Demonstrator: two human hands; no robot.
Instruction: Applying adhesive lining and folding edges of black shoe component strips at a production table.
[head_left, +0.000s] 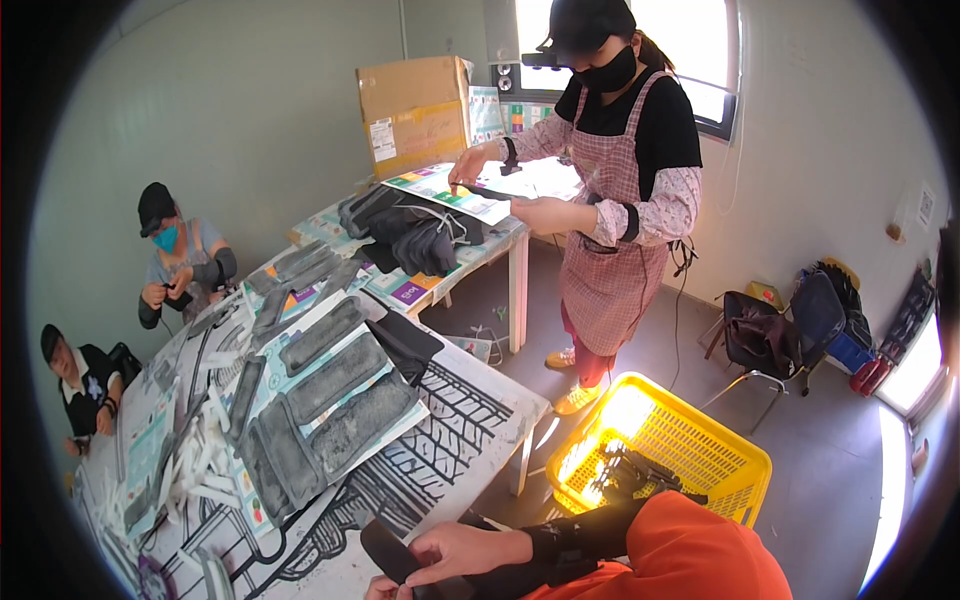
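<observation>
At the lower edge, beside the table's near side, I hold a flat dark strip with a rounded end point(388, 549); it looks like soft fabric or foam, but its exact kind I cannot make out. My right hand point(465, 552) pinches it with the thumb on top. Partly cut off by the frame, my left hand point(385, 588) has its fingers closed at the strip's lower part. On the table beyond lie several similar dark grey, rounded pads point(335, 385), dusty-looking, spread over printed sheets.
White offcut strips point(205, 460) are heaped at the left of the table point(500, 395). A yellow plastic basket point(740, 455) with dark pieces stands on the floor to the right. Across stands a person in a checked apron point(615, 260) handling a dark strip; two people sit left.
</observation>
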